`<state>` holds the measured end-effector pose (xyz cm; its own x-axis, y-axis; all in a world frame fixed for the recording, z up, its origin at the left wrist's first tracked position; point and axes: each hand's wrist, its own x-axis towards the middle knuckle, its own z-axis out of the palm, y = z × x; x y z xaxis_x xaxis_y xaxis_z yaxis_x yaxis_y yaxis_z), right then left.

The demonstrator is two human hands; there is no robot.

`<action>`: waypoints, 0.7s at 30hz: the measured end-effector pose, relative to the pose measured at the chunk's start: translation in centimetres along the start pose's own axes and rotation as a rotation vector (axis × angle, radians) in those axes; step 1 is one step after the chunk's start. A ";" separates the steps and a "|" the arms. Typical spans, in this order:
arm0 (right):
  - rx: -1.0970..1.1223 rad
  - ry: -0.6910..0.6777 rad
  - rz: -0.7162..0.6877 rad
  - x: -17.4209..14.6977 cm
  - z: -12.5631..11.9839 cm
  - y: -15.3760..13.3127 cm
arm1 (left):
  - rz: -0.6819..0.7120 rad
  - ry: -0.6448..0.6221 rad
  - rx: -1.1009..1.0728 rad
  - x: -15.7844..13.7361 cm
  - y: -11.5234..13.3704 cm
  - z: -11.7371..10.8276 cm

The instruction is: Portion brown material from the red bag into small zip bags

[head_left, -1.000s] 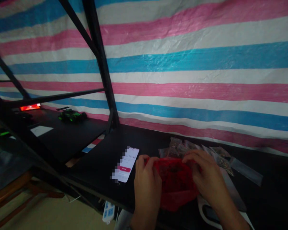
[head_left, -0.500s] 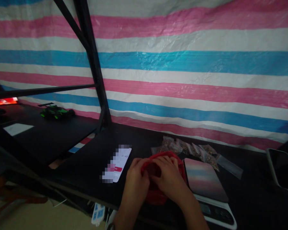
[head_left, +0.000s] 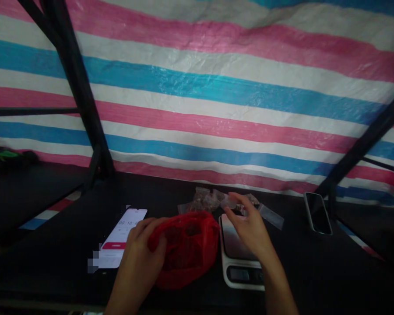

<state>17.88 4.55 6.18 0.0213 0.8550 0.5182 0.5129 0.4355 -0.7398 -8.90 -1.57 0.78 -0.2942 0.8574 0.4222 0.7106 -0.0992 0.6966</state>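
My left hand (head_left: 144, 249) grips the near-left rim of a red plastic bag (head_left: 197, 267), thumb inside and fingers outside. The bag's mouth is spread wide, and dark contents show dimly within. My right hand (head_left: 248, 225) hovers over the plate of a white kitchen scale (head_left: 231, 240), thumb and index finger apart. Behind those fingertips lie small clear zip bags (head_left: 203, 201) filled with brownish bits. A pale, see-through patch shows between thumb and finger; it looks like part of these bags. A flat clear zip bag (head_left: 272, 216) lies to their right.
A lit phone with a timer (head_left: 131, 218) lies left of my left hand. Another phone (head_left: 318, 213), its screen dark, rests at the right. Black frame posts (head_left: 80, 96) rise at both sides before a striped plastic sheet (head_left: 216, 105). A green-black toy car (head_left: 9, 157) sits far left.
My right hand has left the red bag and moved right, over the scale. The bag's mouth is now wider, with my left hand still on its rim. The view has turned right.
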 end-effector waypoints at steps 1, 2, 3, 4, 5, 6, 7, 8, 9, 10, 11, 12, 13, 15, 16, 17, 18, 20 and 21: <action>-0.039 0.019 0.005 0.2 -0.4 0.7 | 0.026 0.008 0.025 -0.2 0.2 0.0; -0.076 0.020 0.009 0.4 -0.5 1.1 | 0.051 0.006 0.046 -0.3 0.4 -0.1; -0.104 0.012 0.010 0.8 -0.3 1.1 | 0.071 -0.008 0.064 -0.5 0.7 -0.1; -0.128 -0.007 0.006 1.3 0.3 0.8 | 0.086 -0.030 0.075 -0.7 0.9 -0.2; -0.155 -0.048 -0.003 1.9 1.3 0.1 | 0.092 -0.059 0.081 -0.8 1.1 -0.2; -0.176 -0.096 -0.018 2.6 2.6 -0.8 | 0.090 -0.089 0.077 -0.9 1.3 -0.2; -0.220 -0.179 -0.043 3.3 4.2 -1.8 | 0.082 -0.121 0.061 -0.9 1.5 -0.2; -0.283 -0.300 -0.079 4.0 5.9 -2.9 | 0.072 -0.161 0.033 -0.9 1.6 -0.2; -0.298 -0.381 -0.110 4.6 7.7 -3.8 | 0.065 -0.207 -0.007 -0.9 1.7 -0.3; -0.308 -0.448 -0.129 5.1 9.5 -4.5 | 0.060 -0.250 -0.052 -0.8 1.8 -0.3; -0.322 -0.528 -0.144 5.3 11.2 -5.0 | 0.055 -0.290 -0.094 -0.7 1.7 -0.4; -0.338 -0.604 -0.158 5.4 12.6 -5.3 | 0.052 -0.326 -0.129 -0.7 1.7 -0.4; -0.352 -0.665 -0.173 5.4 13.7 -5.4 | 0.052 -0.352 -0.155 -0.6 1.6 -0.5; -0.374 -0.751 -0.200 5.1 14.9 -5.4 | 0.061 -0.367 -0.181 -0.5 1.2 -0.6; -0.380 -0.769 -0.213 5.0 14.9 -5.4 | 0.069 -0.363 -0.184 -0.5 1.0 -0.7; -0.383 -0.772 -0.223 4.9 14.6 -5.4 | 0.078 -0.347 -0.180 -0.5 0.8 -0.7; -0.384 -0.759 -0.231 5.0 13.8 -5.5 | 0.085 -0.318 -0.169 -0.5 0.6 -0.7; -0.391 -0.703 -0.235 5.5 11.3 -5.5 | 0.101 -0.222 -0.139 -0.5 0.2 -0.8; -0.402 -0.668 -0.227 5.9 9.5 -5.4 | 0.116 -0.163 -0.126 -0.5 0.1 -0.9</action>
<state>7.09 9.95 9.17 -0.5717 0.8011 0.1772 0.7151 0.5924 -0.3711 -9.25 -2.51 1.16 -0.1010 0.9058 0.4116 0.6451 -0.2553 0.7202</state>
